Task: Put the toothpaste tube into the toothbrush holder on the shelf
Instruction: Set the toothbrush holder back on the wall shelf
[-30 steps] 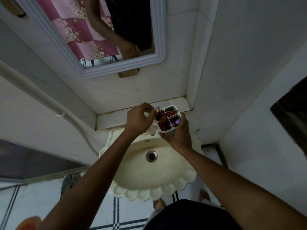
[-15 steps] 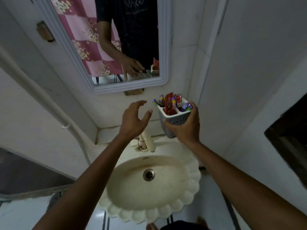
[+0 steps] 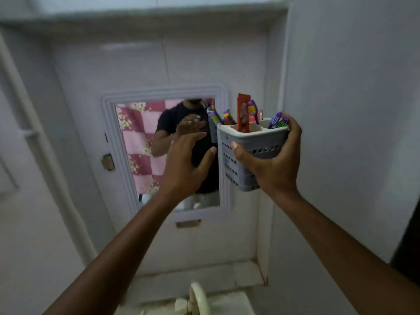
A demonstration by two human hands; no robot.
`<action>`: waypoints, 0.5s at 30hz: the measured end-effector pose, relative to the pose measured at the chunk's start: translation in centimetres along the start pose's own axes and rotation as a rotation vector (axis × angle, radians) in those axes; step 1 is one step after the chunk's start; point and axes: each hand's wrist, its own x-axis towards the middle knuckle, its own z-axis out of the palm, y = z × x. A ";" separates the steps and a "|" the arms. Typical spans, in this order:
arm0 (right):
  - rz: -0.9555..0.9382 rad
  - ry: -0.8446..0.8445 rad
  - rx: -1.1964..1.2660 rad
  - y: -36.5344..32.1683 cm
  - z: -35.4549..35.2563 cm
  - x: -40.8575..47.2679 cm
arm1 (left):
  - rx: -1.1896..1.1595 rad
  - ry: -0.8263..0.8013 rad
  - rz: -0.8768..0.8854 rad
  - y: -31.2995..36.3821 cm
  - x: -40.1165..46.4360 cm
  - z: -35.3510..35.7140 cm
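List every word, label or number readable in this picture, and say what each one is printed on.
No text can be read.
Red toothpaste tube, upright in the holder: printing too blurred to read.
Purple toothbrushes: markings on the handles too small and blurred.
Small plate under the mirror: no legible text.

Mirror [image 3: 145, 142] w/ pale ribbed frame on white tiled wall [image 3: 193, 64], centre-left. Reflection shows pink checked floral cloth [image 3: 138, 144] & a person in a dark tee. Small brownish clip [image 3: 108, 162] on frame's left edge, another brownish tab [image 3: 188, 223] just below frame bottom. White pipe [image 3: 43, 142] runs diagonally down the left wall. Ledge overhead [image 3: 145, 14] across top. Tiled ledge [image 3: 204, 276] below mirror; cream tap [image 3: 197, 298] at bottom edge, blurry. Dark opening [image 3: 409, 242] at far right.
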 end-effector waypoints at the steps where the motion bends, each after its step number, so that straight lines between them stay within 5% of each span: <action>1: -0.024 0.015 0.010 -1.2 0.2 1.7 | 0.017 0.023 0.040 0.6 1.7 -0.7; 9: -0.171 0.138 0.047 -10.0 0.8 12.9 | 0.180 0.282 0.262 5.8 13.1 -6.4; 15: -0.164 0.186 0.032 -14.6 1.2 18.3 | 0.325 0.457 0.266 6.5 20.4 -8.2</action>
